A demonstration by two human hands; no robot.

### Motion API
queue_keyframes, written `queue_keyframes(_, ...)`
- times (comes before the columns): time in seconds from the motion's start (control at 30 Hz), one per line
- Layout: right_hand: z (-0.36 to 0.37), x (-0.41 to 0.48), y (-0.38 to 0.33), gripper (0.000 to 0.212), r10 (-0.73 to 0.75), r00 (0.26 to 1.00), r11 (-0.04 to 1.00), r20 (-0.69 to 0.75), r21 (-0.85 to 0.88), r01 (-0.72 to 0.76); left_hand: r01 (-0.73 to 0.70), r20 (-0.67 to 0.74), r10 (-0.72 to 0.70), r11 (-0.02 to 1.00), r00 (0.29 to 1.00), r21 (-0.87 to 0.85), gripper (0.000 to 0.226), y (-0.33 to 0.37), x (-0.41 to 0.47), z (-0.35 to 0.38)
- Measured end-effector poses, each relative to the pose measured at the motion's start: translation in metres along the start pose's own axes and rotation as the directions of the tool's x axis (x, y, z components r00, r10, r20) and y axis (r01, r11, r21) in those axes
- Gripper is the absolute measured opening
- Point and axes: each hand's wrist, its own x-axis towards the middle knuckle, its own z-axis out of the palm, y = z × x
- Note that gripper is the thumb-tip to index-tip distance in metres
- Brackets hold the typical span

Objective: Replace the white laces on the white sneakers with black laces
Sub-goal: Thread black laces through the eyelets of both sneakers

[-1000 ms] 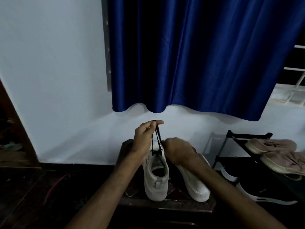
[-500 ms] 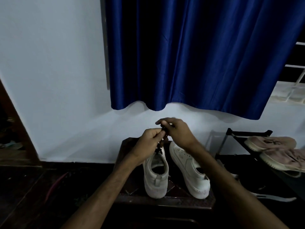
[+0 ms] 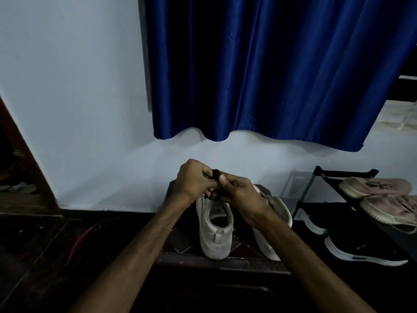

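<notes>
Two white sneakers stand heel-toward-me on a small dark table [image 3: 225,259]. The left sneaker [image 3: 215,229] is in plain sight; the right sneaker [image 3: 274,224] is partly hidden behind my right forearm. Above the left sneaker's tongue my left hand [image 3: 194,180] and my right hand [image 3: 239,192] meet, both pinching the black lace [image 3: 215,173]. The lace runs down between my fingers to the shoe's eyelets. No white lace shows.
A blue curtain [image 3: 270,68] hangs on the white wall behind. To the right stands a black shoe rack [image 3: 316,177] holding pink shoes [image 3: 374,187] and black shoes with white soles [image 3: 361,251]. The floor is dark.
My right hand rose from the right sneaker to join my left hand on the black lace. Both hands now hold it bunched close together above the left shoe.
</notes>
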Motion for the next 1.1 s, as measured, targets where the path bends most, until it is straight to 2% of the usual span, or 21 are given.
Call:
queue_keyframes(0.03,-0.002,0.0,0.002,0.028,-0.011,1.0,1.0,-0.01,0.01,0.011,0.037,0.1,-0.03,0.997,0.995,-0.071,0.003,-0.001,0.0,-0.002)
queue_keyframes(0.07,-0.005,0.0,0.003,0.027,-0.016,0.999,0.999,-0.03,0.031,0.017,0.064,0.187,-0.042,0.991,0.981,-0.115,0.009,0.0,0.0,-0.003)
queue_keyframes(0.13,-0.01,0.002,0.005,0.024,-0.025,0.996,0.998,-0.084,0.049,0.029,0.059,0.257,-0.038,0.995,0.966,-0.074,0.012,0.003,-0.002,-0.002)
queue_keyframes(0.23,-0.006,0.002,0.01,0.023,-0.038,0.994,0.999,-0.098,-0.004,0.038,-0.036,0.071,0.016,0.955,0.997,0.293,0.023,0.011,-0.003,0.001)
queue_keyframes(0.3,-0.002,0.002,0.013,0.027,-0.036,0.995,0.998,-0.091,0.044,0.041,-0.087,0.024,0.088,0.846,0.996,0.527,0.021,0.017,-0.005,0.004)
queue_keyframes(0.37,0.0,0.001,0.015,0.027,-0.058,0.992,0.996,-0.112,0.058,0.065,-0.133,0.039,0.148,0.699,0.988,0.703,0.017,0.021,-0.007,0.006)
queue_keyframes(0.43,0.001,0.002,0.018,0.021,-0.123,0.975,0.991,-0.186,-0.074,0.111,-0.174,0.072,0.189,0.605,0.979,0.777,0.02,0.022,-0.009,0.009)
queue_keyframes(0.6,0.004,0.001,0.021,0.018,-0.269,0.92,0.931,-0.286,-0.322,0.172,-0.181,0.086,0.205,0.508,0.975,0.843,0.017,0.02,-0.01,0.012)
queue_keyframes(0.77,0.007,-0.003,0.017,0.019,-0.379,0.872,0.851,-0.311,-0.486,0.196,-0.161,0.058,0.193,0.577,0.98,0.801,0.018,0.022,-0.012,0.013)
queue_keyframes(0.93,0.002,-0.006,0.002,0.02,-0.415,0.858,0.792,-0.302,-0.583,0.178,-0.295,0.195,0.227,0.601,0.954,0.743,0.034,0.014,-0.013,0.009)
queue_keyframes(1.0,-0.006,-0.006,-0.007,0.013,-0.389,0.86,0.828,-0.33,-0.534,0.17,-0.281,0.133,0.26,0.698,0.956,0.659,0.04,0.007,-0.016,0.004)
queue_keyframes(1.07,-0.016,-0.003,-0.014,0.008,-0.323,0.863,0.905,-0.387,-0.392,0.163,-0.239,0.05,0.254,0.804,0.966,0.544,0.044,0.0,-0.022,0.002)
queue_keyframes(1.1,-0.02,-0.002,-0.014,0.009,-0.307,0.865,0.922,-0.397,-0.351,0.166,-0.218,0.091,0.199,0.83,0.976,0.514,0.049,-0.003,-0.025,0.004)
